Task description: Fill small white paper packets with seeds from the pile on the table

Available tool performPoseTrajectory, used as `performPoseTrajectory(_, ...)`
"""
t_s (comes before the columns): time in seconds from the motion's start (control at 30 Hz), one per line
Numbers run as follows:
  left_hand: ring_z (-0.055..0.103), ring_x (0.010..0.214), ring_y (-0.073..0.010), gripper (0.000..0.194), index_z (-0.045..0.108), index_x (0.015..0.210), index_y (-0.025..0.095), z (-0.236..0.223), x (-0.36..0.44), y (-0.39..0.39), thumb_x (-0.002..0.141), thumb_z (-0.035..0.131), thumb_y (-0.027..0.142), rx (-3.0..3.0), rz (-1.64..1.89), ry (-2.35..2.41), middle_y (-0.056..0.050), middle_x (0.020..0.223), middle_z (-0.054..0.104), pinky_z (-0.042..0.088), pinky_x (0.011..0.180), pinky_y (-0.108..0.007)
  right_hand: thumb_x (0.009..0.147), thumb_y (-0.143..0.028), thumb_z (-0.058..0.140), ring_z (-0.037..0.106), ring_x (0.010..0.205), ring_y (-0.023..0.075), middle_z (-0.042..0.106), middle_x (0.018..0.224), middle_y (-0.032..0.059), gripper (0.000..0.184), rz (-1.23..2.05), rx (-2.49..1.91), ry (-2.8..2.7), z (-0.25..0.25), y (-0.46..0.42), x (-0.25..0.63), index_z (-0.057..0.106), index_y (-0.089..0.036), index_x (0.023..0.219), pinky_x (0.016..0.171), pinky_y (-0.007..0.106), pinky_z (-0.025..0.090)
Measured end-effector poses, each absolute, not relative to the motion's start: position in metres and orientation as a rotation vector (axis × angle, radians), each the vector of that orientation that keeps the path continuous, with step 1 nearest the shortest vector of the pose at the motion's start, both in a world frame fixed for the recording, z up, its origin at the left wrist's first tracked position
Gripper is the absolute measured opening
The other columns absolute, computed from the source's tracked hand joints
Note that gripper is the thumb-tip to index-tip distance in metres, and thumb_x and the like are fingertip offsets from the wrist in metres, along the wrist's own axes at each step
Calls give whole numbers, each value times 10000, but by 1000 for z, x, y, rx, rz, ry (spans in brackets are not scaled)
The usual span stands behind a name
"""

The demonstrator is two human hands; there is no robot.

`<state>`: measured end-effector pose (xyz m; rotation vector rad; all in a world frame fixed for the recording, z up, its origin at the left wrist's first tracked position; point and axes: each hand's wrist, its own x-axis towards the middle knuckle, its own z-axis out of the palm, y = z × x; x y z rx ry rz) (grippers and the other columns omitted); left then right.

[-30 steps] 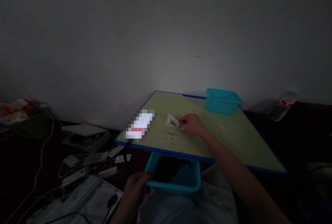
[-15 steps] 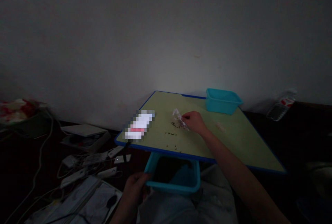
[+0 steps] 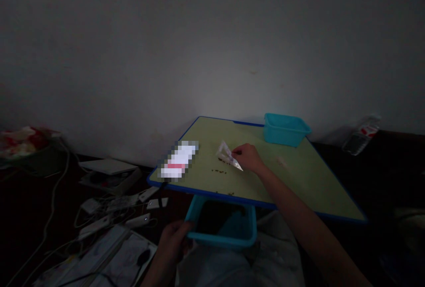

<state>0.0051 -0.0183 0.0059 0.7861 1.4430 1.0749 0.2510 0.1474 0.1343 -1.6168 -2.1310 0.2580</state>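
My right hand (image 3: 247,157) pinches a small clear plastic bag (image 3: 225,149) low over the table (image 3: 299,180). Small dark grains (image 3: 219,171) lie in a short row and a cluster by the bag; too small to tell their kind. A few more grains rest at the table's near edge. Just below that edge, at my lap, is a blue plastic basin (image 3: 221,239) with dark loose material inside. My left hand (image 3: 174,239) grips its left rim, fingers closed round it.
A second blue basin (image 3: 285,130) stands at the table's back right. A lit, blurred-out phone (image 3: 179,160) is at the left edge. Power strips and cables (image 3: 122,203) cover the floor at left. A plastic bottle (image 3: 361,136) lies at right by the wall.
The bag has turned and spread flatter in my right hand. Grains near the table's front edge have shifted closer to the edge. My left hand and the basin stay where they were.
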Motion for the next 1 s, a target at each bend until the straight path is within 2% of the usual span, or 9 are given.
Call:
performPoseTrajectory(0.17, 297, 212, -79, 355, 462, 375, 210, 8, 7, -19, 606, 626, 423, 745, 1063, 1429, 84, 219, 334, 181, 286, -209, 771, -304, 537, 617, 691, 156, 707, 789, 37, 244, 303, -1593, -2152, 135, 146, 249, 738, -211, 874, 592, 232, 373)
performPoseTrajectory(0.63, 309, 221, -76, 363, 481, 369, 199, 8, 6, -19, 618, 624, 422, 784, 1076, 1431, 67, 222, 370, 194, 297, -207, 782, -290, 523, 618, 710, 166, 707, 819, 45, 247, 299, -1524, -2154, 133, 146, 249, 735, -221, 889, 616, 241, 389)
performPoseTrajectory(1.0, 300, 211, -79, 393, 441, 363, 211, 9, 7, -19, 647, 608, 426, 764, 1058, 1400, 70, 209, 355, 185, 296, -208, 777, -286, 525, 614, 692, 156, 708, 809, 47, 245, 273, -1517, -2136, 131, 147, 249, 734, -217, 885, 619, 236, 382)
